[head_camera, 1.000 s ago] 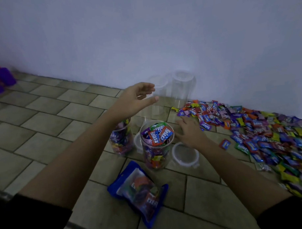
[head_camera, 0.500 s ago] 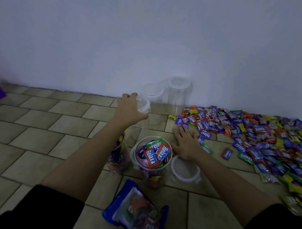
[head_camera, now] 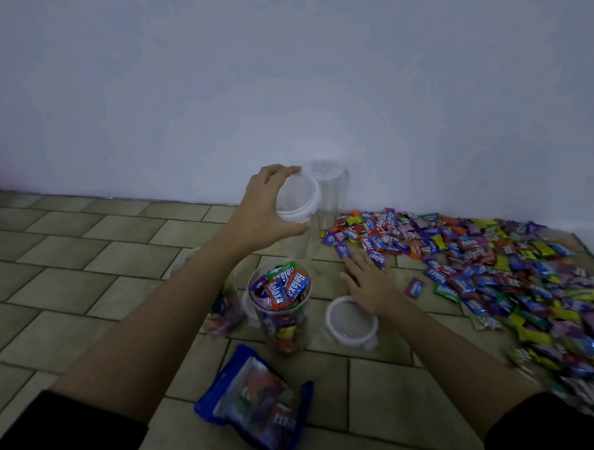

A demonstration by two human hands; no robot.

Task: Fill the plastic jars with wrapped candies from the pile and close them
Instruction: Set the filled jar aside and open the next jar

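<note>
My left hand (head_camera: pixel 266 207) grips the white lid rim of an empty clear jar (head_camera: pixel 298 204) near the wall. Behind it stands another lidded empty jar (head_camera: pixel 331 186). My right hand (head_camera: pixel 368 283) lies flat on the floor tiles at the near edge of the pile of wrapped candies (head_camera: pixel 492 268), fingers spread. A full open jar of candies (head_camera: pixel 282 302) stands in the middle. Partly hidden under my left forearm is a second filled jar (head_camera: pixel 224 311). A loose white lid (head_camera: pixel 351 319) lies by my right wrist.
A blue candy bag (head_camera: pixel 258 404), torn open, lies on the tiled floor (head_camera: pixel 71 266) in front of the full jar. The white wall (head_camera: pixel 284 90) runs behind the jars. Another lid edge (head_camera: pixel 249 305) shows between the two filled jars.
My left hand reached from above the filled jars to the empty jar by the wall and took hold of its lid. My right hand settled flat on the floor.
</note>
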